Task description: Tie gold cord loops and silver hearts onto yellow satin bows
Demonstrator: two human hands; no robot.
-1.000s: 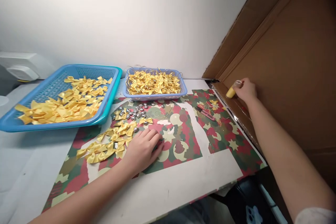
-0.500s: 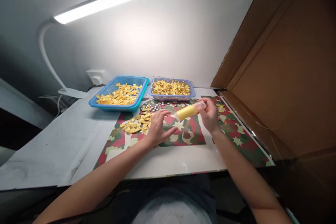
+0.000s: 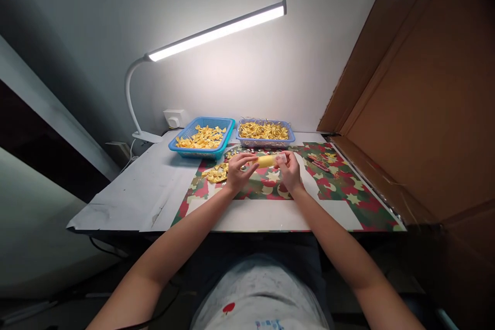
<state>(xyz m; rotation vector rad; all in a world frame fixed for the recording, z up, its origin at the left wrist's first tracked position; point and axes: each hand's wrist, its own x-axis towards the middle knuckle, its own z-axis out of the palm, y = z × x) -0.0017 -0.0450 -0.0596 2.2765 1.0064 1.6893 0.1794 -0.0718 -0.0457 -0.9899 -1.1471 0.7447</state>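
Note:
A yellow roll with pale ends [image 3: 266, 161] is held level above the patterned mat [image 3: 273, 191]. My right hand [image 3: 291, 171] grips its right end, the fingers round the whitish tip. At its left end, my left hand [image 3: 238, 171] closes on it between thumb and fingers. Gold bows [image 3: 215, 173] lie in a pile on the mat just left of my left hand, partly hidden by it. Small silvery pieces [image 3: 232, 154] are scattered behind that hand.
Behind stand a blue basket of yellow bows [image 3: 231, 129] and a lilac basket of gold bows [image 3: 293, 137]. A red cutter [image 3: 319, 164] lies on the mat at right. A lit lamp [image 3: 216, 34] hangs above; cardboard [image 3: 417, 108] rises at right.
My left hand has come up to the roll and taken its left end. The roll and my right hand have moved slightly left in view. The camera view has shifted too.

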